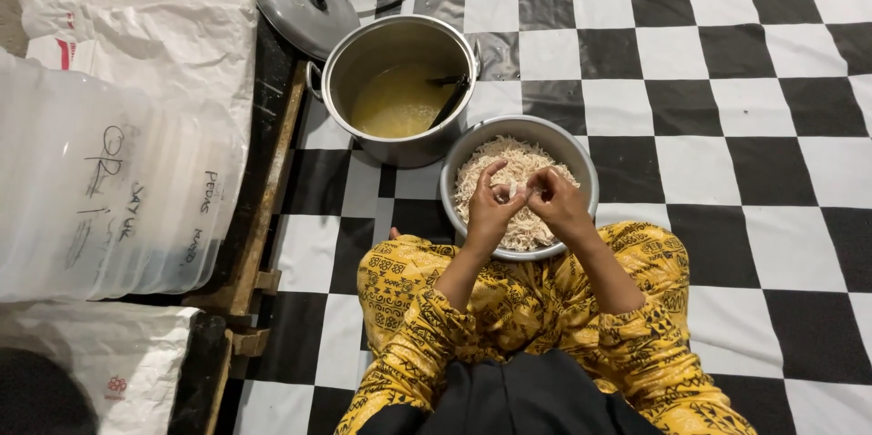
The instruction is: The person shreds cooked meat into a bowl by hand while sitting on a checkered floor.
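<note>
Both hands (525,202) pinch a pale shred over the bowl (581,163).

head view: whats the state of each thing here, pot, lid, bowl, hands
pot: open, part full of yellowish liquid, a dark utensil inside
lid: off, lying behind the pot
bowl: full of pale shredded food
left hand: pinching a small pale piece
right hand: pinching the same piece
</note>
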